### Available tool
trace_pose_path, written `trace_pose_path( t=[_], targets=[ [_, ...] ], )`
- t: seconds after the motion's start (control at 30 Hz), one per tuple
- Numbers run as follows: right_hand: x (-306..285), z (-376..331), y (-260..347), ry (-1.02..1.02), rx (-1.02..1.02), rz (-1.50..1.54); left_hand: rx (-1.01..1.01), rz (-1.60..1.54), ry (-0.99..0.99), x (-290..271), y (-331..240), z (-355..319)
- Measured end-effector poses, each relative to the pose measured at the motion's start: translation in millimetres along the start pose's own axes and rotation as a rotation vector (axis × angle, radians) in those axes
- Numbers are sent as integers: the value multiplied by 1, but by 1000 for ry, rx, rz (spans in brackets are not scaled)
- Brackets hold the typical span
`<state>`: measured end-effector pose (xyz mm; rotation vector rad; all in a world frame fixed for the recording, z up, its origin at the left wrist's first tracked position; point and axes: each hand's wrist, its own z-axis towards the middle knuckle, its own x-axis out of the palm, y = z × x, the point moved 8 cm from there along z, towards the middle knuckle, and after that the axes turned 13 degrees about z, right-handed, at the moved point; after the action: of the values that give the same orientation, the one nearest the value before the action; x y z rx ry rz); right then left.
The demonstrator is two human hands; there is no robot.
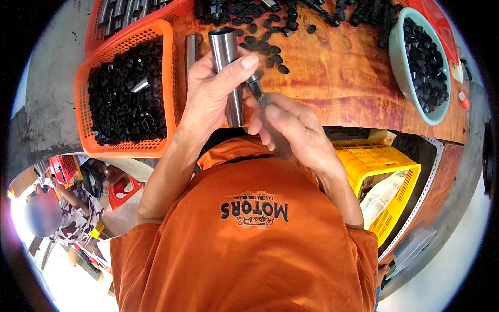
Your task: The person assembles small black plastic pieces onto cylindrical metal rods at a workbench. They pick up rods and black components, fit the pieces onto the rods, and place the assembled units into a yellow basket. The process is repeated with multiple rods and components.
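My left hand [205, 96] is wrapped round a shiny metal tube [223, 52], its open end tilted up and away from me. The thumb presses across the tube's front. In my right hand [301, 127] is a dark stick-like part [257, 89] with a narrow neck and a wider collar; its lower end is smeared by motion. The collar lies beside the tube, near my left fingertips; whether they touch is unclear. Just left of my left hand, another metal tube [191, 47] lies on the wooden table [348, 78].
An orange basket [82, 104] of small black pieces stands left, with a red basket [93, 36] of metal tubes behind. Black discs [275, 50] lie scattered ahead. At right are a turquoise bowl [407, 78] of black parts and a lower yellow crate [384, 156]. Another person [73, 218] is at far left.
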<state>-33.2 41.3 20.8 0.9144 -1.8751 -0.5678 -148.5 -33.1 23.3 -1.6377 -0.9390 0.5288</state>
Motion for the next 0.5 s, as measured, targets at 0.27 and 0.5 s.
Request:
trace_pose_path(
  t=[0.27, 0.5],
  targets=[
    [-4, -11, 41, -251, -695, -856, -36, 106, 69, 5, -5, -2],
    [-13, 0, 17, 32, -281, -388, -33, 184, 159, 1, -4, -2]
  ],
)
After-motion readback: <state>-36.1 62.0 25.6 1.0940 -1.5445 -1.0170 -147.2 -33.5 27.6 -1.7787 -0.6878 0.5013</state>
